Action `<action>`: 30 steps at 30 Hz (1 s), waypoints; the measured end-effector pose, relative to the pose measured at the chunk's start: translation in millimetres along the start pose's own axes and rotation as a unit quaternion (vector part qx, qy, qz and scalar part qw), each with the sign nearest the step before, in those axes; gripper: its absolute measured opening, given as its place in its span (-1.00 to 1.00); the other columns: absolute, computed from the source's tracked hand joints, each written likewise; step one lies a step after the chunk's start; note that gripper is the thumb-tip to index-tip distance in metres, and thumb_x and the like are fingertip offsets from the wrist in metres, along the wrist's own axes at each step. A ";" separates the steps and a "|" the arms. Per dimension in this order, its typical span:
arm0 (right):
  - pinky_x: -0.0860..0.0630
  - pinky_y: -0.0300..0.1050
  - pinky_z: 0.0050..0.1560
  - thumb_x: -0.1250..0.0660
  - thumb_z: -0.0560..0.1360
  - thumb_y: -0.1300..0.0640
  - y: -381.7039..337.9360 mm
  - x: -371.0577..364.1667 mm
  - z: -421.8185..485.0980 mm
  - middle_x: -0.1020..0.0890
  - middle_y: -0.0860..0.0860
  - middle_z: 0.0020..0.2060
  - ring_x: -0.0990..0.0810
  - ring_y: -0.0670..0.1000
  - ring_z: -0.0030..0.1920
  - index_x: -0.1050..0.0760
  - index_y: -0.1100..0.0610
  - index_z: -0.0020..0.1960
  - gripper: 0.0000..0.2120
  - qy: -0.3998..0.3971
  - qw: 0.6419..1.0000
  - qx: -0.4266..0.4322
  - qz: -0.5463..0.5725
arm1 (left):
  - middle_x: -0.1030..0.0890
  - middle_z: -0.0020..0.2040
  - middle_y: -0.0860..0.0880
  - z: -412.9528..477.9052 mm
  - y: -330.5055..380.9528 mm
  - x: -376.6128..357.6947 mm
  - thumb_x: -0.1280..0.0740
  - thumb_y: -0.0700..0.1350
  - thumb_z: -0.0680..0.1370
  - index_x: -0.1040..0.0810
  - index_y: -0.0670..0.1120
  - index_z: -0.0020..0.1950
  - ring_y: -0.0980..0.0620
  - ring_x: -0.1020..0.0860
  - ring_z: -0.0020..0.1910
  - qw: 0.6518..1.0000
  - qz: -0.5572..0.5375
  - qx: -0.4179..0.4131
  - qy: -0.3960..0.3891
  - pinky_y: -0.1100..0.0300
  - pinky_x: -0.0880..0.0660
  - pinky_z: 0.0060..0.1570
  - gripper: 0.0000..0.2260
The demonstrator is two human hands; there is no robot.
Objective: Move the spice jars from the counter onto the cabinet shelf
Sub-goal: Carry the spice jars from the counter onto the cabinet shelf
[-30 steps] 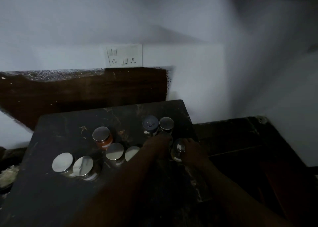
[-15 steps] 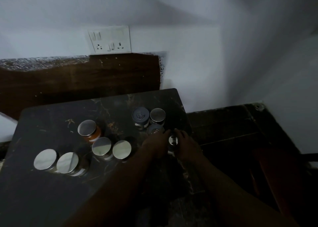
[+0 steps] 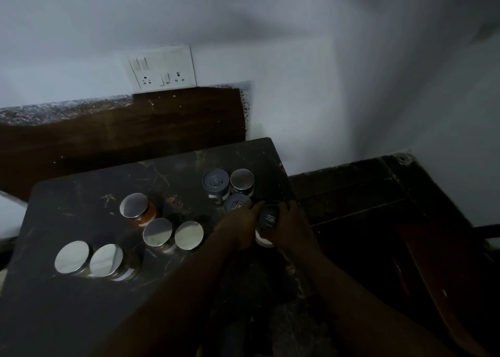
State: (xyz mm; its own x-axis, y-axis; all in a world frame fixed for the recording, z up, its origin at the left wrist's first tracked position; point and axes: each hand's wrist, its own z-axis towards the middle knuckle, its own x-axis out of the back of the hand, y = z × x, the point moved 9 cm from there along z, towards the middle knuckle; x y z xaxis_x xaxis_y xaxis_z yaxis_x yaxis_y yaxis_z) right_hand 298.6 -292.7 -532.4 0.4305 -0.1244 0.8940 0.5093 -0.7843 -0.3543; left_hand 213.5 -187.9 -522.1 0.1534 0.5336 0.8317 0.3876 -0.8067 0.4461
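Several spice jars stand on a dark marble counter (image 3: 81,302). Both my hands close around one dark-lidded jar (image 3: 268,217) near the counter's right edge: my left hand (image 3: 238,228) grips its left side, my right hand (image 3: 290,225) its right side. Just behind it stand another dark-lidded jar (image 3: 236,203), a third dark-lidded jar (image 3: 216,181) and a silver-lidded jar (image 3: 242,179). Further left are an orange-filled jar (image 3: 135,206), two silver-lidded jars (image 3: 158,232) (image 3: 188,235) and a pair of wider silver-lidded jars (image 3: 71,256) (image 3: 106,260). No cabinet shelf is in view.
A white switch and socket plate (image 3: 163,71) sits on the wall above a brown wooden backsplash (image 3: 121,135). To the right of the counter lies a lower dark surface (image 3: 365,194) in the room's corner. The light is dim.
The view has tilted down and right a little. My hands have closed more snugly round the dark-lidded jar, which now shows more of its lid between them.
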 end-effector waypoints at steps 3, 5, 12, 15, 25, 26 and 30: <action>-0.55 0.13 0.24 -0.55 0.20 -0.34 -0.4 21.2 -6.2 -0.47 0.07 0.34 -0.54 0.13 0.28 -0.31 0.05 0.43 -0.05 0.013 0.995 -0.026 0.091 | -0.32 0.55 -0.16 -10.2 9.9 17.5 -0.47 0.07 0.51 -0.01 0.03 0.67 -0.16 -0.39 0.47 0.999 -0.031 -0.025 0.018 -0.07 -0.36 0.44 -0.12; -0.57 0.04 0.16 -0.54 0.17 -0.35 -6.5 42.0 -8.6 -0.54 0.03 0.27 -0.58 0.09 0.22 -0.34 0.03 0.38 -0.09 0.031 0.989 -0.032 0.140 | -0.39 0.52 -0.16 -17.0 19.5 37.5 -0.52 0.09 0.47 0.06 0.07 0.68 -0.15 -0.44 0.44 0.996 -0.054 -0.052 0.047 -0.03 -0.37 0.43 -0.02; -0.57 -0.11 -0.10 -0.49 0.24 -0.42 -54.7 112.9 -24.6 -0.58 0.05 0.17 -0.61 0.06 0.09 -0.38 0.04 0.32 -0.16 0.105 0.975 -0.020 0.193 | -0.54 0.41 -0.14 -41.7 26.8 102.4 -0.61 0.03 0.40 0.32 0.18 0.63 -0.09 -0.61 0.27 0.974 -0.174 -0.084 0.118 0.01 -0.51 0.30 0.20; -0.63 0.05 0.05 -0.45 0.25 -0.48 -81.0 139.2 -37.5 -0.59 0.03 0.15 -0.62 0.07 0.08 -0.38 0.03 0.30 -0.17 0.143 0.973 -0.001 0.181 | -0.60 0.29 0.03 -52.5 25.2 126.4 -0.64 0.02 0.36 0.20 0.15 0.65 -0.02 -0.61 0.25 0.958 -0.215 -0.112 0.151 0.49 -0.43 0.14 0.18; -0.64 -0.26 0.03 -0.54 0.42 -0.02 -155.4 219.5 -80.8 -0.49 -0.48 0.23 -0.56 -0.20 0.23 -0.25 -0.45 0.36 -0.30 0.215 0.916 0.213 0.262 | -0.55 0.41 -0.04 -97.1 16.6 242.1 -0.62 0.08 0.36 0.13 0.17 0.66 -0.05 -0.64 0.20 0.900 -0.307 -0.144 0.273 -0.07 -0.61 0.17 0.13; -0.65 -0.24 0.02 -0.55 0.42 0.02 -162.9 231.9 -87.6 -0.47 -0.49 0.26 -0.55 -0.21 0.26 -0.22 -0.45 0.40 -0.23 0.228 0.913 0.225 0.254 | -0.53 0.43 -0.04 -102.3 21.3 258.2 -0.63 0.04 0.37 0.11 0.19 0.66 -0.05 -0.64 0.20 0.895 -0.306 -0.156 0.284 -0.07 -0.62 0.14 0.11; -0.60 -0.15 0.20 -0.52 0.40 -0.13 -188.8 280.2 -100.6 -0.35 -0.48 0.39 -0.47 -0.28 0.32 -0.06 -0.41 0.52 -0.13 0.276 0.896 0.265 0.227 | -0.47 0.50 -0.01 -111.6 48.6 314.5 -0.60 0.03 0.42 0.08 0.27 0.63 -0.03 -0.61 0.23 0.882 -0.296 -0.191 0.312 -0.03 -0.62 0.16 0.04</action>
State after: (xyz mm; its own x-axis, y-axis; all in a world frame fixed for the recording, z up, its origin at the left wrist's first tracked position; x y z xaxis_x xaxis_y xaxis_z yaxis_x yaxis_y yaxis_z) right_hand 248.1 -240.6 -187.4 0.3229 -0.7532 0.5731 0.7202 -0.1972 -0.6651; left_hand 179.1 -87.6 -201.9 -0.5507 0.7424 0.3816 -0.1213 -0.5235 0.8434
